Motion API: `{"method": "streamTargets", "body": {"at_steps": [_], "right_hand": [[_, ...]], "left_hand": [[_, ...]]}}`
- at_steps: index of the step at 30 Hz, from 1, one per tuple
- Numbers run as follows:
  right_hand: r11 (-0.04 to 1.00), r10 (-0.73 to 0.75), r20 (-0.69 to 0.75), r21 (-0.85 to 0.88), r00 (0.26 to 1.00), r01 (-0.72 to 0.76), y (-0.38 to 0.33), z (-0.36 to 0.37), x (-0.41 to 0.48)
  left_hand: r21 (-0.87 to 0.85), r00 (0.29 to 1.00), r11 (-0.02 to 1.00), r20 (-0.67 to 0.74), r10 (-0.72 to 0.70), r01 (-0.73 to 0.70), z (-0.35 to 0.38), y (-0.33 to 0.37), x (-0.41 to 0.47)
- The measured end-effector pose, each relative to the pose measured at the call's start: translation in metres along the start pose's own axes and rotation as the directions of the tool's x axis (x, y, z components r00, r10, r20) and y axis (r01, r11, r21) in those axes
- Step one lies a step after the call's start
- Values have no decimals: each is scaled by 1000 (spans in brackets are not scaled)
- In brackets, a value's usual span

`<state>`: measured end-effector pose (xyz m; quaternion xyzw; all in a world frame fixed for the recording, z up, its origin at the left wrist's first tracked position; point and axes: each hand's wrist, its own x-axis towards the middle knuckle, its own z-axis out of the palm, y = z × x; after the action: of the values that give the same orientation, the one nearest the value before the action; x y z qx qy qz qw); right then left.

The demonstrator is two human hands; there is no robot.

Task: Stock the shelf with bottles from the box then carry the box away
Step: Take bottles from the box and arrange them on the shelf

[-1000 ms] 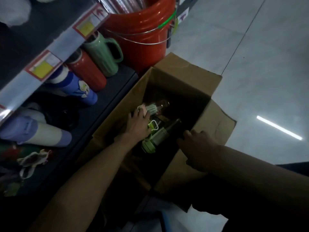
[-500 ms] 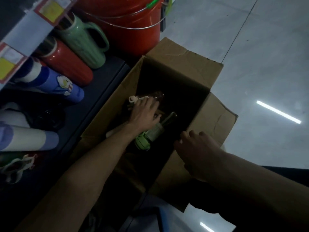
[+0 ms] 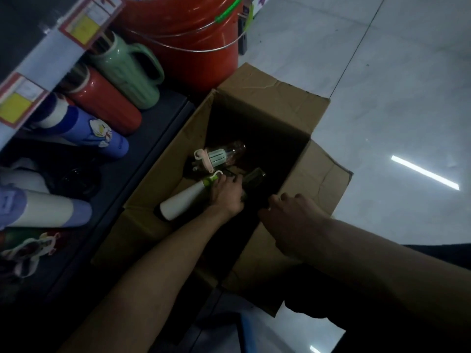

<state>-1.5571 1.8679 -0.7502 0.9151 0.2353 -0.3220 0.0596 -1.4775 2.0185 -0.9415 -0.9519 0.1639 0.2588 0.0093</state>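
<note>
A pale tiled floor (image 3: 382, 98) runs along the right, and a dark store shelf (image 3: 153, 138) stands along the left. On the shelf lie a white-and-lilac flask (image 3: 46, 212), a blue flask (image 3: 84, 131) with a cartoon print, and a red flask (image 3: 107, 103). A green mug (image 3: 127, 72) sits beyond them, with a red bucket (image 3: 188, 39) at the shelf's far end.

An open cardboard box (image 3: 267, 103) sits on the floor against the shelf's front edge. Inside, at its left wall, a white bottle (image 3: 183, 202) lies tilted, with its base toward the near-left corner and its green-capped neck pointing inward. The left hand (image 3: 225, 194) has its fingers curled tight round that neck, so the body sticks out to the left of the knuckles. Just beyond the hand lie a clear bottle (image 3: 221, 155) with a pale ribbed cap and a dark bottle (image 3: 254, 177). The right hand (image 3: 293, 217) is at the box's right wall, its fingers curled over the rim.
</note>
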Motion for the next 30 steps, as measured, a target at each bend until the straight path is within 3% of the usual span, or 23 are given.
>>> {"method": "streamTargets", "body": {"at_steps": [4,6,8,11,19,23,27,30], "right_hand": [[1000,-11,40,-27,999,12,-1,1,-4],[999,-16,66,-47,998,19,-3,1,-6],[998,-29,54,-55,998,32,-6,-3,-7],[996,-52,17,-70,999,53,-10,-9,-7],[996,-31,-93,-92,995,23,-19,-40,-3],[1000,-19,-309,-22,951,13,-35,-64,2],[998,-16,-539,37,842,43,-61,-82,2],[996,-71,-612,2,788,92,-76,-84,4]], "left_hand": [[-393,997,917,-21,-79,64,-16,-8,-10],[-536,987,830,53,-150,155,-36,-16,-17],[-658,969,712,143,-200,244,-53,-24,-24],[-845,953,455,190,-238,282,-79,-38,-46],[-930,920,94,332,-207,356,-149,-83,-129],[-937,930,70,327,-169,342,-171,-98,-166],[-952,966,168,245,-88,257,-180,-114,-197],[-957,982,220,189,-23,190,-181,-122,-218]]}}
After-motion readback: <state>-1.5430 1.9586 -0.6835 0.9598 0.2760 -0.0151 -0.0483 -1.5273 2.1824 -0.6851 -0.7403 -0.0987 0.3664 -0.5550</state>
